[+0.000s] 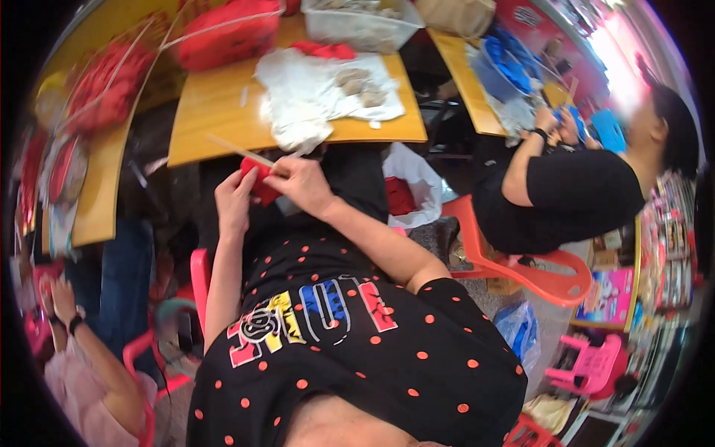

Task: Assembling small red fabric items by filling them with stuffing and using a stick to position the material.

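Observation:
My left hand (234, 197) pinches a small red piece of cloth (259, 185) above my lap, close to the table's front edge. On the cloth's other side, my right hand (302, 185) has its fingers closed round a thin pale stick (237, 150), which slants up and left past the cloth. Whether the stick's near end sits inside the cloth, I cannot tell. Beyond my hands, a crumpled white cloth (294, 104) lies on the wooden table (212, 112), with beige clumps (361, 86) on it.
A translucent bin (365, 31) and red bundles (223, 37) stand at the back. Right of my knees is a white bag (424, 175) holding red pieces. A co-worker in black (581, 179) sits right on an orange chair (547, 279); another person's arm (104, 372) shows left.

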`<state>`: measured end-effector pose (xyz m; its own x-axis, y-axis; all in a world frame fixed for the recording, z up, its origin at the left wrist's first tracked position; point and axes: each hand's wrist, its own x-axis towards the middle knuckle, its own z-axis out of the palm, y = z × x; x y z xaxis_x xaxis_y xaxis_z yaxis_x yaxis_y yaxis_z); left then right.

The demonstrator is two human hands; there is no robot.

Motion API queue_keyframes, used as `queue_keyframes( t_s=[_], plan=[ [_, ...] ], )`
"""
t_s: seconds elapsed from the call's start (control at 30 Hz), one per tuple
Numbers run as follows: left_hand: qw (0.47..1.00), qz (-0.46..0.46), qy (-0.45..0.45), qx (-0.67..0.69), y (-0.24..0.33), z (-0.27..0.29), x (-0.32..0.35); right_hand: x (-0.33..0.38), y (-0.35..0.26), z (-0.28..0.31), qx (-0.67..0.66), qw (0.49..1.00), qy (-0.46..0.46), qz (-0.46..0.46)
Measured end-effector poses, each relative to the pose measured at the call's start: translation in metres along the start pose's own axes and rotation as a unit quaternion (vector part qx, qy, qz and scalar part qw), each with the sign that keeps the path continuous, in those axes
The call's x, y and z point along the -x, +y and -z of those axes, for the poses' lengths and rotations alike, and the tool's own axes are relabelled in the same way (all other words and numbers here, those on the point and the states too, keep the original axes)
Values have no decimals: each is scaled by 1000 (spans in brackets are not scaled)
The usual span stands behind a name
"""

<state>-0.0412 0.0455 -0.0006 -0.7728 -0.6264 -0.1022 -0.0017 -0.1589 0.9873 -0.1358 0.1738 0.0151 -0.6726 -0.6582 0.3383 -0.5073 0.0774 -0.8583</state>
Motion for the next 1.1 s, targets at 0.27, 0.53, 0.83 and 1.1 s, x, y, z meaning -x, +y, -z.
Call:
queue_keyframes(
  t_s=[0.27, 0.53, 0.83, 1.1],
  plan=[
    [1000, -15, 16, -16, -6, 6, 6, 1, 14, -10, -85, 986, -77, -119],
    [1000, -8, -13, -12, -5, 6, 5, -4, 24, -8, -302, 903, -114, -283],
    [999, -36, -10, 26, -13, 7, 3, -9, 12, 2, -308, 839, -143, -425],
    [995, -11, -46, 90, -16, 2, 4, -8, 33, -4, -520, 698, -79, -486]
  ],
)
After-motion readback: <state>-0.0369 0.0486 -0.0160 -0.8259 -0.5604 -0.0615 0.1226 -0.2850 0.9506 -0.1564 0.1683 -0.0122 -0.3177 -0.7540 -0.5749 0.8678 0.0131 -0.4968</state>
